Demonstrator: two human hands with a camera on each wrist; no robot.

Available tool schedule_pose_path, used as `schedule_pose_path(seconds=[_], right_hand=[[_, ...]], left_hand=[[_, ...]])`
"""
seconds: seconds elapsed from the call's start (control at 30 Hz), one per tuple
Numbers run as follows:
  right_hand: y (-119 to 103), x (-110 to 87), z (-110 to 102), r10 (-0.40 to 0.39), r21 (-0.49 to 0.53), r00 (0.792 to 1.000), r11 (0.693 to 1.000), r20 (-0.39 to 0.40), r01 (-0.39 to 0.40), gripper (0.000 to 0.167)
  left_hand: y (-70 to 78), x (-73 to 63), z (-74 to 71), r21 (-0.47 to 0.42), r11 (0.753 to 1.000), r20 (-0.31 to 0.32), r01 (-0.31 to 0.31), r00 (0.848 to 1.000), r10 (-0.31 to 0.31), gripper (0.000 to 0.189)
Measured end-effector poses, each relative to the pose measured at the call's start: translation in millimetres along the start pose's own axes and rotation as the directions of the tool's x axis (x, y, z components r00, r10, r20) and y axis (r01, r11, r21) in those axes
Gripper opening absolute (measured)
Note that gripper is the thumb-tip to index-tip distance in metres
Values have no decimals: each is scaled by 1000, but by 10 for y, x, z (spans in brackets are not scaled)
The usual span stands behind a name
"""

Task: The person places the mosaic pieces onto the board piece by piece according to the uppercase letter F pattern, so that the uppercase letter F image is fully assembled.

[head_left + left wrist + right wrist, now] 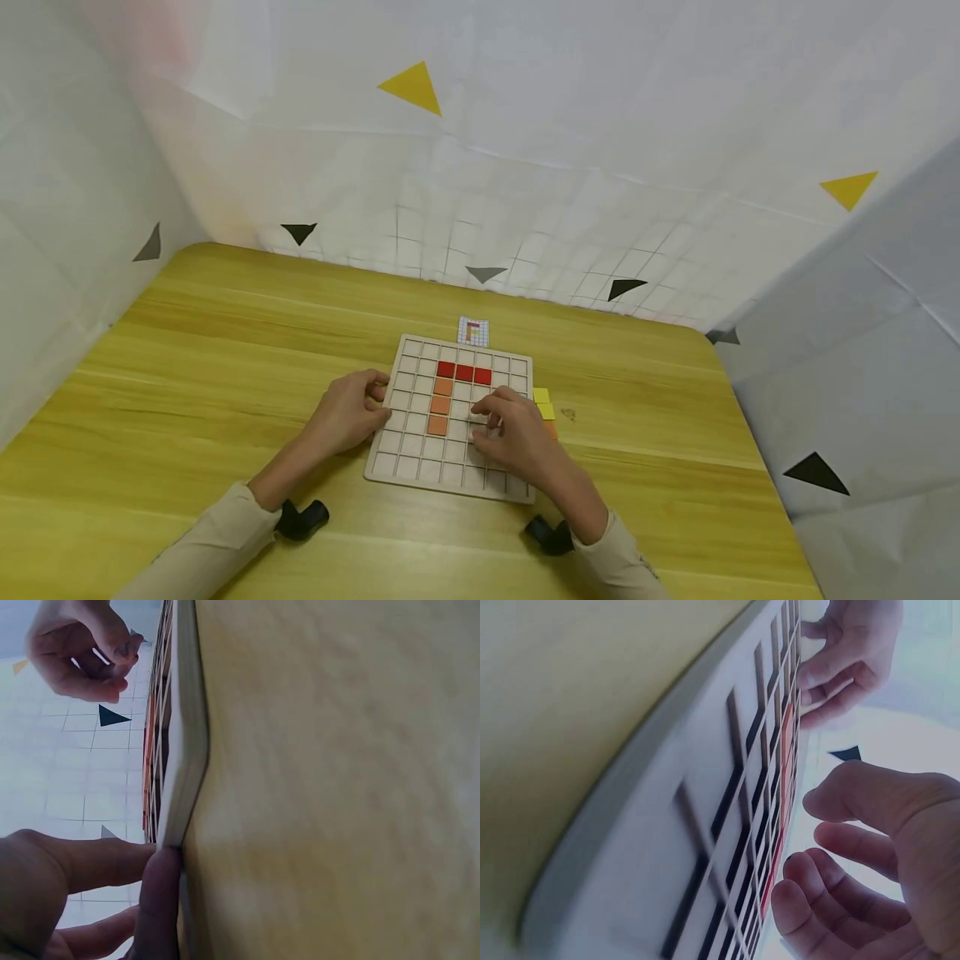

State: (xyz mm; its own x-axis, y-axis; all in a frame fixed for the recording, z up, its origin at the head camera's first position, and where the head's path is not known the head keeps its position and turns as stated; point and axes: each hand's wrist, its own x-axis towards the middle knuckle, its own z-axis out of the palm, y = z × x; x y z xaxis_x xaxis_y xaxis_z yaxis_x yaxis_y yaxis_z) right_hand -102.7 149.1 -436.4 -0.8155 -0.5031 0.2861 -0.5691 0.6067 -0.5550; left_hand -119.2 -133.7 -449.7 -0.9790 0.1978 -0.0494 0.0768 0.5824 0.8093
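Touching the board [408, 467] at its left edge, the left hand [348, 412] is loosely bent; the right hand [517, 429] hovers released, fingers parted, hiding the board's right part. The board holds red tiles [464, 373] and orange tiles [439, 405]; right of it, yellow tiles [546, 412] and a partly covered orange piece [553, 429].

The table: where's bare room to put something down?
The table is bare from the left hand out to the left wall, and from the yellow tiles across to the right wall. There's also room in front of the board, between the black wrist pieces. It's crowded at the board: left hand at its edge, right hand above, card behind.
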Motion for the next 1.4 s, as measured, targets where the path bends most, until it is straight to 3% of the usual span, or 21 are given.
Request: schedule_pose_path(seconds=[0.47, 0.73, 0.97, 1.4], right_hand=[[167, -180, -205, 71, -58, 997, 996, -13, -72, 23], [261, -291, -352, 156, -78, 988, 985, -18, -157, 25], [365, -400, -423, 152, -101, 988, 983, -34, -155, 24], [503, -551, -494, 186, -204, 982, 961, -17, -185, 25]], left_hand=[[17, -5, -6, -6, 1000, 2, -2, 1000, 2, 46], [18, -7, 3, -25, 1000, 6, 5, 1000, -5, 47], [38, -18, 0, -71, 997, 16, 25, 1000, -23, 47], [39, -15, 1, -37, 999, 10, 12, 1000, -12, 46]])
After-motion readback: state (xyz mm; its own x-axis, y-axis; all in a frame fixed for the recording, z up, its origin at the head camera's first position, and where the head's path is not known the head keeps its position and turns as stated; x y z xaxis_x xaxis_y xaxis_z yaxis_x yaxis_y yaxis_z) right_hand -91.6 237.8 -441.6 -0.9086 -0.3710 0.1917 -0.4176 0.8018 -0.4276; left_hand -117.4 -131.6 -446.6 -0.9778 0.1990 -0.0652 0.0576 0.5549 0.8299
